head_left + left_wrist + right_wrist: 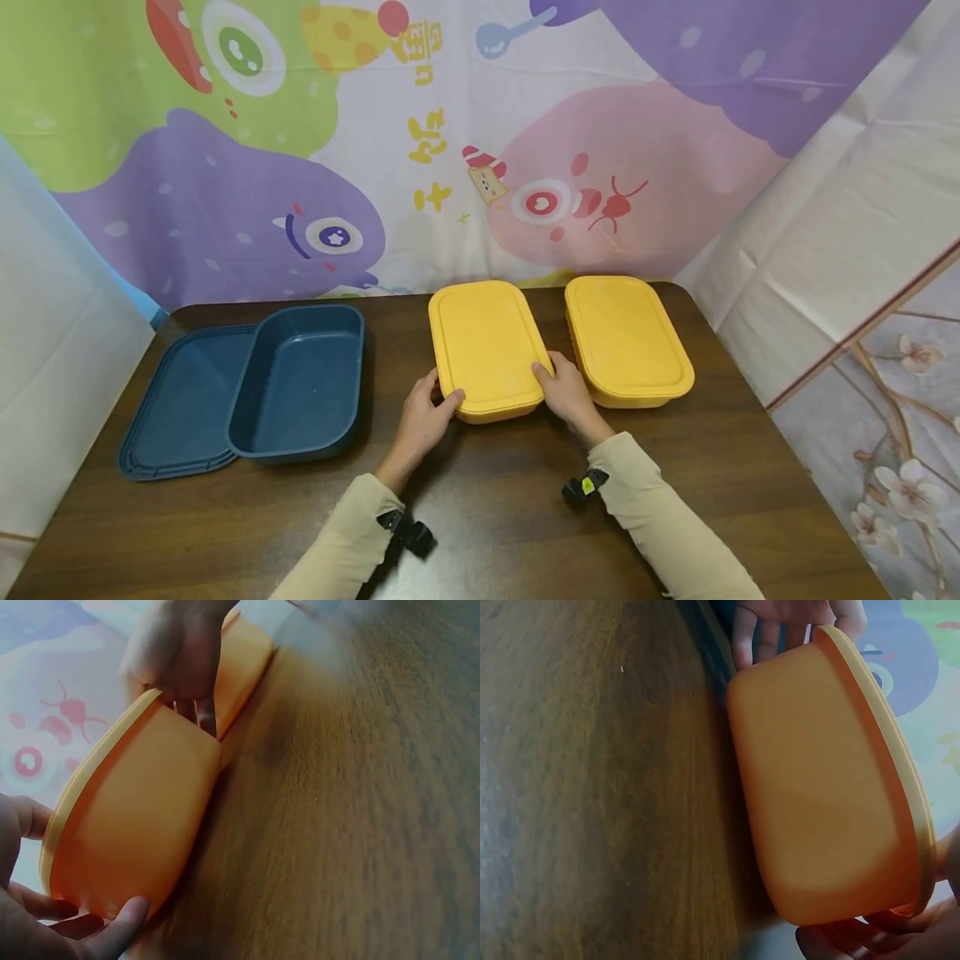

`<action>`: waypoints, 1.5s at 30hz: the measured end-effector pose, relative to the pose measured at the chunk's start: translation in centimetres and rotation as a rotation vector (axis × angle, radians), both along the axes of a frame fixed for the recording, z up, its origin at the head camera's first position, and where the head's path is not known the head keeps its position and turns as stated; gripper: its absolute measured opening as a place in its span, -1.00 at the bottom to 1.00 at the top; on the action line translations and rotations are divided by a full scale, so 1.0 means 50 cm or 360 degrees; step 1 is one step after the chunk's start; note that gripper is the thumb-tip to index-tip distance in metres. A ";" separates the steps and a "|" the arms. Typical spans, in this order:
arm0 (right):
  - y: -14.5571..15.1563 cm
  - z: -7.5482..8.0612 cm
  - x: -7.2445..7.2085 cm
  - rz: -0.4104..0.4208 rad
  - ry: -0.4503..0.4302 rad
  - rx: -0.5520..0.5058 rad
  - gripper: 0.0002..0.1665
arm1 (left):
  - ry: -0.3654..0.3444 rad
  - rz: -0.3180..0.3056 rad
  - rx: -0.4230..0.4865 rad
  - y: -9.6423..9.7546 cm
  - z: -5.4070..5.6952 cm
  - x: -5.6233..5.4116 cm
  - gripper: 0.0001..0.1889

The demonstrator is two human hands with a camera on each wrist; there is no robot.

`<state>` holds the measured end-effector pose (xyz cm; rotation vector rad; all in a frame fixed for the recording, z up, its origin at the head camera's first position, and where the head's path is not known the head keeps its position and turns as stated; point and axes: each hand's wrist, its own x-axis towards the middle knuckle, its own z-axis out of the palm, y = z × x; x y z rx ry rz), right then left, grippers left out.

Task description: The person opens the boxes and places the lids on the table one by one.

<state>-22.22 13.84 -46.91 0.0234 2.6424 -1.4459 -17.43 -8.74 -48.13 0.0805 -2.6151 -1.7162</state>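
A yellow lidded box (491, 350) stands near the middle of the table, its lid on. My left hand (423, 417) grips its near left corner, thumb over the lid's edge and fingers along the side. At the near right corner, my right hand (567, 392) holds it with the thumb on top of the lid. In the left wrist view, the smooth side wall of the box (135, 810) shows between both hands. From the right wrist, the box's wall (817, 772) and lid rim appear close up, with right-hand fingers (900, 937) at the lower corner.
A second yellow lidded box (630, 337) sits just right of the held one. On the left, an open dark blue box (300, 383) overlaps a matching blue lid (187, 400). A cartoon-print cloth (442, 167) hangs behind the brown table (495, 517).
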 end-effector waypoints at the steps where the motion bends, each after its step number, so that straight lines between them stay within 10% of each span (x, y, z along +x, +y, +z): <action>1: 0.000 0.001 0.002 0.0001 0.0003 -0.0003 -0.45 | 0.0001 -0.0002 -0.0002 0.000 0.000 0.000 -0.38; 45: 0.044 0.002 0.072 -0.0110 0.0072 -0.0017 -0.39 | 0.0061 -0.0092 -0.0011 0.042 -0.003 0.028 -0.33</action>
